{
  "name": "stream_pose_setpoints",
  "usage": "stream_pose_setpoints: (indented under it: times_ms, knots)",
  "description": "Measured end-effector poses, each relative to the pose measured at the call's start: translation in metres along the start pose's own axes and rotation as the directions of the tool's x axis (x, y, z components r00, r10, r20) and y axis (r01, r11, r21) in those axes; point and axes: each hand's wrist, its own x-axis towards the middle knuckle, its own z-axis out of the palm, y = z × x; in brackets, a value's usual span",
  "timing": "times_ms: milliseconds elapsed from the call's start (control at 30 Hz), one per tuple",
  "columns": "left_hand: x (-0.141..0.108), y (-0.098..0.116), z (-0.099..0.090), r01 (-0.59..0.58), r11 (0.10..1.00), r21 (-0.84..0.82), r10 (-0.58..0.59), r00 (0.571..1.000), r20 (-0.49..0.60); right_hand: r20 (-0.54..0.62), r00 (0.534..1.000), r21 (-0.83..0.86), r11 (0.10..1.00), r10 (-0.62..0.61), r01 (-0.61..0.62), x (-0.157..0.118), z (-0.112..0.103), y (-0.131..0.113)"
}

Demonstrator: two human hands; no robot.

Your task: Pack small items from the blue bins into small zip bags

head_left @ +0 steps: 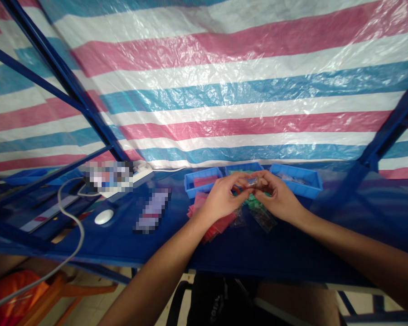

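Note:
Between the fingertips of both hands is a small, shiny clear plastic packet [253, 182]; its contents are too small to make out. My left hand [224, 195] pinches it from the left, and my right hand [277, 194] from the right, thumbs towards me. Below the left wrist lies a loose stack of pinkish-red plastic bags [221, 229], partly covered by the forearm. Green pieces [253, 202] are heaped on the table under the hands. Nearer to me, a clear packet with dark contents [265, 220] lies flat.
Behind the hands stand a left blue bin [191, 192] with red bags, a middle blue bin [242, 167] and a right blue bin [302, 189] with clear packets. To the left are a blurred-out phone-shaped object [153, 210], a white mouse [104, 217] and a grey cable [83, 231].

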Motion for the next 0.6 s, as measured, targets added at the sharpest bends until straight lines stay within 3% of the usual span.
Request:
stream_pose_setpoints:
  times_ms: [200,433,600]
  knots:
    - [-0.0004,-0.0003,-0.0002,0.009,1.000,0.007,-0.009,1.000,-0.001,-0.002,1.000,-0.113,0.993,-0.026,0.026,-0.0023,-0.0018,-0.0005]
    - [-0.0027,-0.0023,-0.0017,0.064,0.998,-0.008,-0.064,0.998,0.020,0.077,0.993,-0.239,0.965,-0.094,0.109,-0.0041,-0.0017,-0.0022]
    - [-0.0028,0.0023,-0.0016,0.084,0.996,0.024,-0.084,0.996,0.015,0.109,0.986,-0.249,0.957,-0.123,0.147,-0.0046,0.0001,-0.0048]
